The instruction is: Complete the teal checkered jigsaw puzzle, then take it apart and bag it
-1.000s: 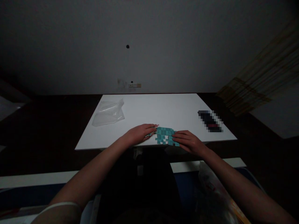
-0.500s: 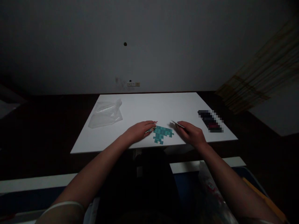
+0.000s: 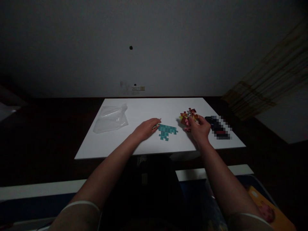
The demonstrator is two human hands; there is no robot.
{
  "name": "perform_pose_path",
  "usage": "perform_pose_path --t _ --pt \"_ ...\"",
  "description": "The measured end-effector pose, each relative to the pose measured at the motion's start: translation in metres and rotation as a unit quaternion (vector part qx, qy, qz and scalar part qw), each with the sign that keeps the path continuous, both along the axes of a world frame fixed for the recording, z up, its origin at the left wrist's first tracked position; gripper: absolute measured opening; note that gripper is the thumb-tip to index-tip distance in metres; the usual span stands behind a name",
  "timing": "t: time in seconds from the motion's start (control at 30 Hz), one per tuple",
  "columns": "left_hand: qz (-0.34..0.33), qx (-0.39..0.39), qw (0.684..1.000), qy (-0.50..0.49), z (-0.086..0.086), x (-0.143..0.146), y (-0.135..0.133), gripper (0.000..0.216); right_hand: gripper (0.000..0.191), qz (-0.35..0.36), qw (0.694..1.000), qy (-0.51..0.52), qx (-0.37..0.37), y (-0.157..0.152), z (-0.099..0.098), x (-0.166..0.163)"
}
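My right hand [image 3: 200, 128] pinches a joined section of jigsaw puzzle [image 3: 186, 119], raised over the table's right half. Its printed face shows brown, pink and yellow. At the table's middle, my left hand [image 3: 146, 129] has its fingers closed on puzzle pieces [image 3: 156, 125], seen nearly edge-on and mostly hidden by the fingers. Between the hands lies a teal section of joined puzzle pieces [image 3: 167, 131], flat on the white tabletop, its left end close to my left fingertips.
A crumpled clear plastic bag [image 3: 111, 118] lies on the left of the white table [image 3: 144, 107]. A dark, pixelated object [image 3: 218, 127] rests at the right edge. Below right, a yellow printed item [image 3: 269, 208] sits in a blue container.
My right hand has turned its puzzle section from edge-on to printed face showing, and shifted up slightly. The teal section and my left hand sit slightly farther from the front edge.
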State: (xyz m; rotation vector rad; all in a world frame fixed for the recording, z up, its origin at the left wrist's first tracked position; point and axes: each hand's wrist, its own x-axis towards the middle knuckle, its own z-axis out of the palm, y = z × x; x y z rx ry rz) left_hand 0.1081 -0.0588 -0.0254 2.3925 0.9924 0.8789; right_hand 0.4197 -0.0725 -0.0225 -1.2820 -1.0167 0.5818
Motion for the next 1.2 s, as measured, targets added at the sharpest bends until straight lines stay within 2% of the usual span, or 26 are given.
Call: perform_pose_path --t 0.1,0.2,0.27,0.33,0.4,0.5,0.63,0.83,1.03,1.2 --pt "0.04 -0.016 0.998 -0.046 -0.001 0.003 0.009 0.032 0.046 -0.02 0.993 0.111 0.029 0.005 0.007 -0.021" --pt "0.115 -0.028 0.982 -0.144 -0.001 0.009 0.011 0.029 0.046 -0.028 0.983 0.18 0.038 0.009 0.007 -0.046" --pt "0.169 -0.049 0.954 -0.242 -0.002 0.017 0.008 0.03 0.047 -0.013 0.973 0.227 0.03 0.01 0.004 -0.066" --pt "0.207 -0.093 0.912 -0.341 -0.004 0.028 0.002 0.032 0.045 -0.001 0.967 0.254 0.029 0.012 -0.001 -0.089" --pt "0.226 -0.123 0.883 -0.392 -0.007 0.038 -0.003 0.031 0.043 0.001 0.965 0.262 0.034 0.015 -0.007 -0.11" --pt "0.236 -0.133 0.877 -0.398 -0.013 0.045 -0.005 0.028 0.045 0.003 0.97 0.242 0.032 0.019 -0.013 -0.131" --pt "0.243 -0.146 0.858 -0.428 -0.021 0.042 0.003 0.032 0.049 0.02 0.975 0.22 0.02 0.022 -0.014 -0.137" --pt "0.22 -0.212 0.788 -0.536 -0.028 0.049 0.011 0.04 0.048 0.035 0.973 0.227 0.007 0.026 -0.011 -0.146" --pt "0.206 -0.262 0.733 -0.593 -0.022 0.055 0.006 0.043 0.044 0.012 0.983 0.18 0.026 0.026 -0.012 -0.162" --pt "0.187 -0.274 0.715 -0.615 -0.015 0.055 0.004 0.049 0.045 -0.002 0.988 0.151 0.018 0.026 -0.014 -0.167"
